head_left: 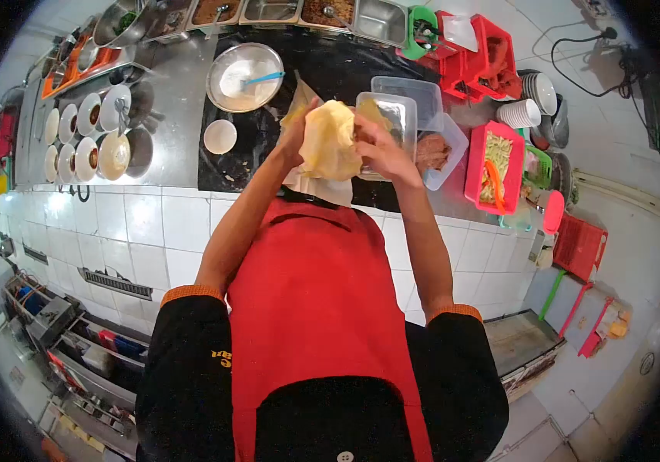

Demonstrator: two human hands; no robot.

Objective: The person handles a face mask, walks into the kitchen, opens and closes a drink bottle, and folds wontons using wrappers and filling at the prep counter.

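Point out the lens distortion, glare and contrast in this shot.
Head view: strong fisheye, with black corners and floor lines bowing toward the edges; head view: bright reflections on the steel counter and white floor tiles; head view: the pale yellow sheet stands out clearly against the black mat.

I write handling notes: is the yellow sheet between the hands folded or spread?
Mostly spread: the yellow sheet shows a broad face between the left hand and right hand. Folds behind: cannot tell.

The sheets (328, 146) look matt, perhaps doughy — the bowl (267, 91) is glossy metal.
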